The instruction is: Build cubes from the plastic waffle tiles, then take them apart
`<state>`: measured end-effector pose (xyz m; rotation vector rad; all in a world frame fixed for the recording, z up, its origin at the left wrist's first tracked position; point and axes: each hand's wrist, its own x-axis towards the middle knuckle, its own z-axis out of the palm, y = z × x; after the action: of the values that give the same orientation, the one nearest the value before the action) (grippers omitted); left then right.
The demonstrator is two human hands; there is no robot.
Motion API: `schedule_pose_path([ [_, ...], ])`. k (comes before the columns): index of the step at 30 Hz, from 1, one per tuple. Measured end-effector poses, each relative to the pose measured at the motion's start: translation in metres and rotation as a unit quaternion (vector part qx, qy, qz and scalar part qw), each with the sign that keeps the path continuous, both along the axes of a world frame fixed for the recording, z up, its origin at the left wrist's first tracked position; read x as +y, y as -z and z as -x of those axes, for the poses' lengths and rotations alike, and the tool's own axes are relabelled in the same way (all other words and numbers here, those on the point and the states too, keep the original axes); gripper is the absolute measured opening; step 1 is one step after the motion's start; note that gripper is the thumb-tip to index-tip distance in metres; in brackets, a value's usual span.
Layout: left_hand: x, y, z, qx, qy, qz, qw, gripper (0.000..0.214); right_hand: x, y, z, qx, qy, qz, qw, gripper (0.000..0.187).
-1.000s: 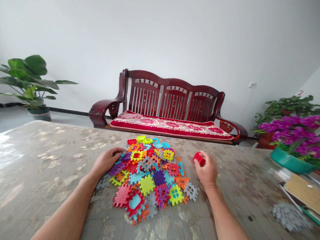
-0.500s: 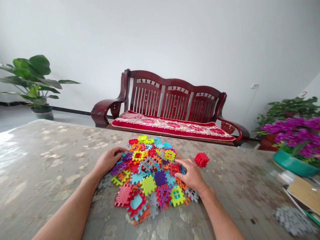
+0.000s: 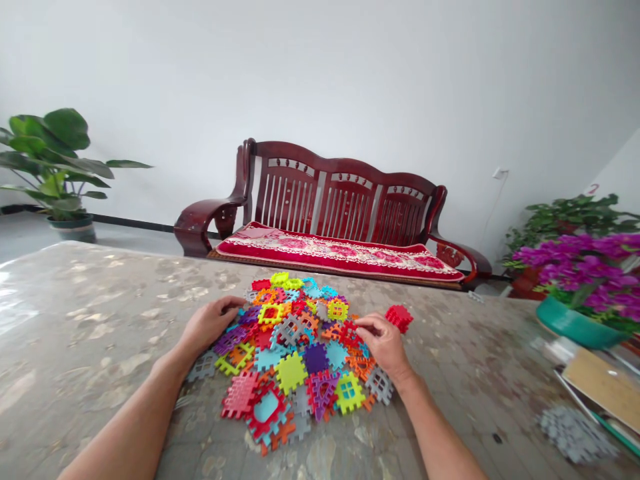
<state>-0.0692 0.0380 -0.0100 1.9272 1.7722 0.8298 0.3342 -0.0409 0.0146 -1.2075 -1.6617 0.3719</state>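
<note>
A heap of bright interlocking plastic tiles (image 3: 291, 372) lies on the table, in red, yellow-green, blue, purple, orange and grey. Some tiles are solid and others have window-like cut-outs. My left hand (image 3: 213, 323) rests at the heap's left edge, fingers loosely bent and a gap beside the thumb; nothing shows in it. On the right side, my right hand (image 3: 384, 343) pinches the edge of a red window tile (image 3: 350, 335) between thumb and fingers. Just beyond that hand sits a small stack of red tiles (image 3: 399, 318).
Grey tiles (image 3: 575, 433) form a separate pile at the right, beside a box with a brown board (image 3: 603, 380). A teal planter (image 3: 575, 325) of purple flowers stands behind them. A wooden bench (image 3: 345, 200) is past the table's (image 3: 115, 320) far edge.
My right hand's fingers have come together on the red window tile, having been spread over it before. My left hand stays at the heap's edge. The view has shifted slightly.
</note>
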Motion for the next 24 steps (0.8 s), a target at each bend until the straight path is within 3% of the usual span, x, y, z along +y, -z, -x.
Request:
schedule_pose_path([
  [3,0.0,0.0,0.001,0.003,-0.004,0.001,1.0,0.041,0.008,-0.004,-0.022,0.111,0.126,-0.005,0.986,0.025],
  [6,-0.001,-0.002,-0.001,0.001,0.001,0.001,1.0,0.04,0.015,-0.006,-0.054,0.203,0.256,-0.011,0.945,0.04],
  [8,-0.003,-0.004,-0.002,-0.004,0.001,0.001,1.0,0.04,0.017,-0.004,-0.073,0.233,0.299,-0.016,0.925,0.045],
  [15,-0.004,-0.005,-0.002,-0.002,0.002,-0.001,1.0,0.041,0.02,0.009,-0.1,0.232,0.339,0.023,0.912,0.052],
  [24,-0.001,-0.002,0.0,0.005,0.007,0.004,1.0,0.041,0.018,0.013,-0.102,0.07,0.403,-0.006,0.912,0.05],
])
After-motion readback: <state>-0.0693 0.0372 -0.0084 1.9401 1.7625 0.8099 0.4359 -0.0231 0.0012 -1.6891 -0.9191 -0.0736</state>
